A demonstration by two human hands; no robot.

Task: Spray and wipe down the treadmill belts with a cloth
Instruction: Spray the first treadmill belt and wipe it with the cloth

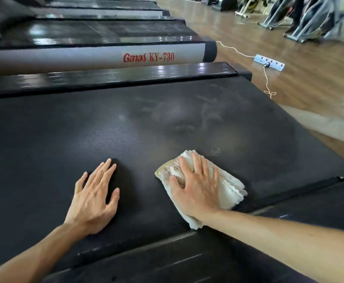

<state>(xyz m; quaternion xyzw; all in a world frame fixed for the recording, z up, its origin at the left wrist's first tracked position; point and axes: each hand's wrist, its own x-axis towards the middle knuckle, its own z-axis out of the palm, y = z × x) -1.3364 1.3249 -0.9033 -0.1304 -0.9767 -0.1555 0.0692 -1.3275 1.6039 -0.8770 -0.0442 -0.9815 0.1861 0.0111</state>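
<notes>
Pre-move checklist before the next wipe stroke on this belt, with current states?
1. Cloth flat under the right hand: ok, the palm presses it onto the treadmill belt.
2. Left hand clear of the wipe path: ok, it rests flat on the belt, apart from the cloth.
3. Unwiped area ahead: not ok, pale smudges show beyond the cloth.
4. Belt sprayed: cannot tell, no spray bottle in view and wetness is unclear.
5. Cloth clean enough: not ok, one edge looks yellowed.
6. Power strip and cord clear of the belt: ok, they lie on the floor past its end.
</notes>
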